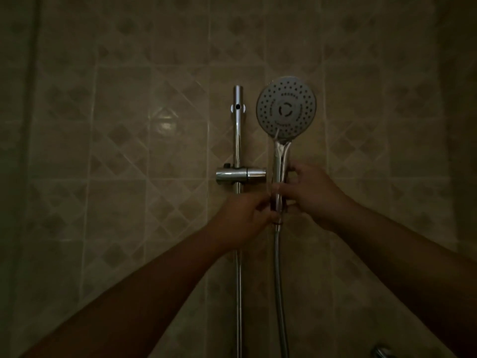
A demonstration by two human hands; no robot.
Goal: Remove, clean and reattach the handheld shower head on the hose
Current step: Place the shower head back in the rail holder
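**Desk:** Where is the shower head in your view?

**Operator:** I see the shower head [286, 109] upright just right of the chrome slide rail [238, 140], round spray face turned toward me. Its chrome handle [280, 166] runs straight down from the face, and the hose [281, 293] hangs from the bottom of the handle toward the lower edge of my view. The handle sits beside the right end of the bracket [241, 174] clamped on the rail; I cannot tell whether it is seated in the bracket or only next to it.

**Desk:** And the hands?

**Operator:** Both are on the lower handle. My right hand [308, 193] comes in from the right, fingers curled round the handle just below the level of the bracket, thumb across the front. My left hand [242, 219] comes in from the lower left and pinches the very bottom of the handle, at the joint where the hose meets it. The left fingertips are just under the right ones, nearly touching.

**Desk:** Is the hose joined to the head?

**Operator:** It looks joined, though the light is dim and the left fingers cover part of the connection, so I cannot say how tight it is.

**Desk:** Anything else around?

**Operator:** Beige tiled wall [124, 151] with diamond patterns behind everything, and a bit of chrome fitting [382, 352] at the bottom right edge.
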